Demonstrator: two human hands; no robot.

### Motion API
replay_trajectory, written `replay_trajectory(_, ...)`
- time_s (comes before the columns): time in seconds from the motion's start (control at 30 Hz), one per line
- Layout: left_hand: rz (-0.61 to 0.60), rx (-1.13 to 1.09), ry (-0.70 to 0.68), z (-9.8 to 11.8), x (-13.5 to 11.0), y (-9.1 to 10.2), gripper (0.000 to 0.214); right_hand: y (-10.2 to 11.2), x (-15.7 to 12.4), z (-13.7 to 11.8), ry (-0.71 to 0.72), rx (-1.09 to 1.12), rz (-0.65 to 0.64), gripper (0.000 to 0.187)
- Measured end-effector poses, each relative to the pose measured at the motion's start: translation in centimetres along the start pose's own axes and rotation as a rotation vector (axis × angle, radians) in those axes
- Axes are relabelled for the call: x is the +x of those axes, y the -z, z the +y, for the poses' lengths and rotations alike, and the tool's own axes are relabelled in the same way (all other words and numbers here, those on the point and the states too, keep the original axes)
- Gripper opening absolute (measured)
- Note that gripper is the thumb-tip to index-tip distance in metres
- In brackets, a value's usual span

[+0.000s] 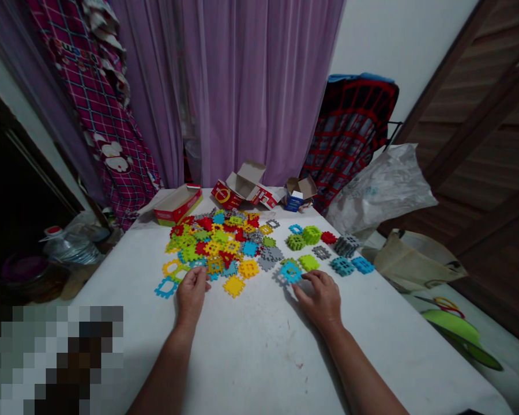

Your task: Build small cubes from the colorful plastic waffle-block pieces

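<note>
A mixed heap of notched plastic interlocking tiles [211, 245] in red, yellow, green, blue and grey covers the table's middle left. My left hand [193, 289] is at its near edge, fingers curled together; whatever is in them, if anything, is hidden. A blue frame-shaped tile [165, 287] lies left of that hand. On the right, my right hand [320, 297] has thumb and forefinger apart beside a blue tile [291, 272], which overlaps green and grey tiles. A solid yellow tile [234, 286] lies flat between the hands.
Stacked tiles sit at the right: green [311, 234], grey [347, 246], teal [342, 266] and blue [363, 264]. Along the back are an open red-green box [178, 206], torn red boxes [227, 195] and a blue box [294, 200]. A plastic bag [376, 190] stands past the right edge.
</note>
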State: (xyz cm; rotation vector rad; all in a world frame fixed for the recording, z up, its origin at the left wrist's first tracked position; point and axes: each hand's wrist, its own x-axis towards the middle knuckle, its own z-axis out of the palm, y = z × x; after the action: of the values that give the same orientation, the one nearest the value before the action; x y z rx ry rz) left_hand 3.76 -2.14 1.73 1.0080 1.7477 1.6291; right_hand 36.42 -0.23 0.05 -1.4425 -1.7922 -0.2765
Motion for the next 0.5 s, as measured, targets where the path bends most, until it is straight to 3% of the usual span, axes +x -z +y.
replay_trajectory(0.13, -0.003, 0.007, 0.019, 0.1, 0.0, 0.0, 0.048, 2.4, 0.8, 7.1, -0.24, -0.097, 0.24, 0.04)
replay_trajectory(0.23, -0.008, 0.021, 0.006, 0.1, 0.0, 0.1, 0.049, 4.1, 1.2, 12.6, -0.491, -0.216, 0.328, 0.045)
replay_trajectory(0.37, -0.008, 0.025, -0.008, 0.0, 0.0, 0.1, 0.05, 5.1, 1.6, 16.7, -0.606, -0.245, 0.206, 0.044)
replay_trajectory(0.5, -0.003, 0.031, 0.019, 0.0, 0.0, 0.2, 0.049, 5.2, 2.1, 18.0, -0.577, -0.234, 0.048, 0.044)
